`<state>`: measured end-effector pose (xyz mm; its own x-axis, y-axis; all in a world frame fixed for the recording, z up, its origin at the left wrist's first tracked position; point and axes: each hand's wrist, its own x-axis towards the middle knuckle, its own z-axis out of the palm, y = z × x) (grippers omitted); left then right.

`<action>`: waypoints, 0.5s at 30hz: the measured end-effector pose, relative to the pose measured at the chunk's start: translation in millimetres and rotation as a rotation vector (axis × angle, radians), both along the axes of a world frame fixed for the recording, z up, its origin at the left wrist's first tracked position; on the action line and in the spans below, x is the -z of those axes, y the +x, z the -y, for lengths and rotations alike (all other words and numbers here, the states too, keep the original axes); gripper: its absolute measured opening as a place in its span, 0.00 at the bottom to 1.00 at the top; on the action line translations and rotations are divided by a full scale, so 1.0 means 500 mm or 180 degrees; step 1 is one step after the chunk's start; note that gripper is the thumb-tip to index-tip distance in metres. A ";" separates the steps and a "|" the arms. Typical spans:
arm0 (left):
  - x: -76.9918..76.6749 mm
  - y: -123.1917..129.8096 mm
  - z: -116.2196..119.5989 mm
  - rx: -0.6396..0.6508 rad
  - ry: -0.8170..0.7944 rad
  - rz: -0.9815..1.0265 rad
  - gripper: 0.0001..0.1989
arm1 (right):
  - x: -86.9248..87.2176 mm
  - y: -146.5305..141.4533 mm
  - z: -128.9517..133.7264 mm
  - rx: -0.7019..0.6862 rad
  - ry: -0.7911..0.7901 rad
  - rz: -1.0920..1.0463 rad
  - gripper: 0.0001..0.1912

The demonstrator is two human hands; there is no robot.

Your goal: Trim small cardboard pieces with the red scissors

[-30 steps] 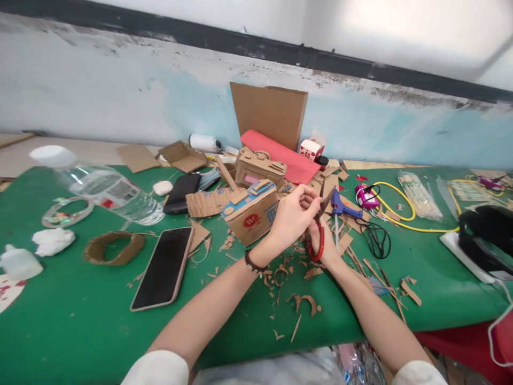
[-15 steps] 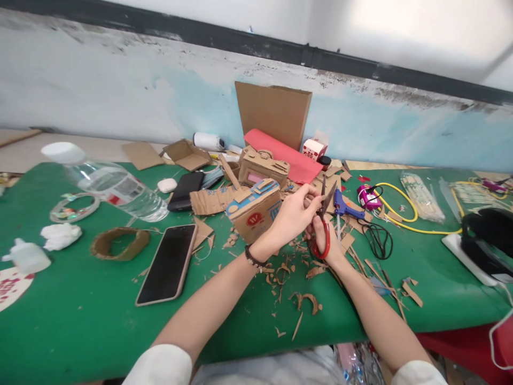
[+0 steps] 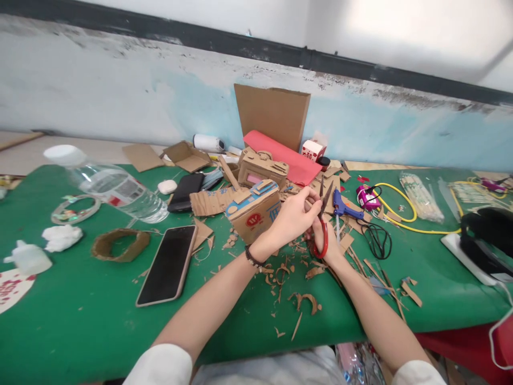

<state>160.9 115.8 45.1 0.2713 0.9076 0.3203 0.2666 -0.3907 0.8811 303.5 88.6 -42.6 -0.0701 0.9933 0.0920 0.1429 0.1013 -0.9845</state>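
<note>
My right hand (image 3: 326,243) grips red-handled scissors (image 3: 323,224) with the blades open and pointing up. My left hand (image 3: 290,218) pinches a small cardboard piece (image 3: 308,202) at the blades; most of it is hidden by my fingers. Both hands hover above the green table (image 3: 72,321), over a scatter of cardboard scraps (image 3: 298,278). A cardboard box model (image 3: 253,209) with blue and red print sits just left of my left hand.
A black phone (image 3: 167,264) lies front left, by a cardboard ring (image 3: 117,245) and a lying water bottle (image 3: 112,187). A blue glue gun (image 3: 343,209), yellow cable (image 3: 401,214) and skewer pack (image 3: 420,197) lie right. Cardboard sheet (image 3: 271,113) leans on the wall.
The scissor blades have opened a little wider and my hands have shifted slightly up against the cardboard piece. The view moved slightly; nothing else on the table changed.
</note>
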 end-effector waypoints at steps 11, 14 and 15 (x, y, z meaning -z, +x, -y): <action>0.002 -0.003 -0.005 -0.0007 0.0098 -0.0057 0.05 | -0.007 0.010 -0.003 0.0154 0.0249 0.0525 0.31; -0.001 -0.010 -0.009 -0.0022 0.0099 -0.0101 0.06 | -0.009 0.012 0.003 0.0010 0.0219 0.0416 0.30; -0.003 -0.013 -0.010 -0.0024 0.0100 -0.0121 0.06 | -0.009 0.012 0.004 -0.0022 0.0246 0.0410 0.29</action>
